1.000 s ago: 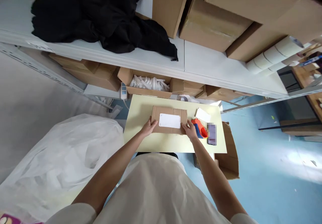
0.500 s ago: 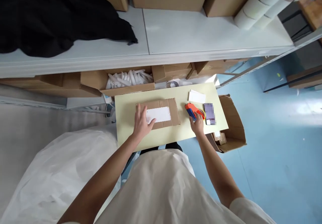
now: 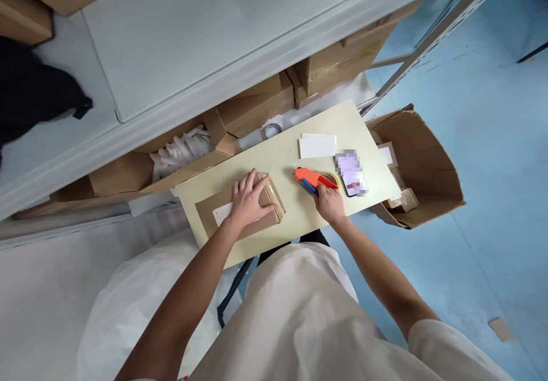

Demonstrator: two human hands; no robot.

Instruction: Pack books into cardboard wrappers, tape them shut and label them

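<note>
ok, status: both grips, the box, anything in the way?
Left grip spread on cardboard box; right grip closed on orange tape dispenser. Shiny tape along box's dispenser-side end. Phone beside dispenser, probably out of the way.

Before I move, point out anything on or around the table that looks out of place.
A small brown piece lies alone on the blue floor, apart from the box beside the table; perhaps dropped litter. Nothing looks spilled.

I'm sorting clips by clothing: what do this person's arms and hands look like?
The left grip and right grip are bare hands, without gloves. The forearms are bare too, no watch or band visible. The loose, off-white right sleeve ends near the elbow; rings would be too small to tell.
</note>
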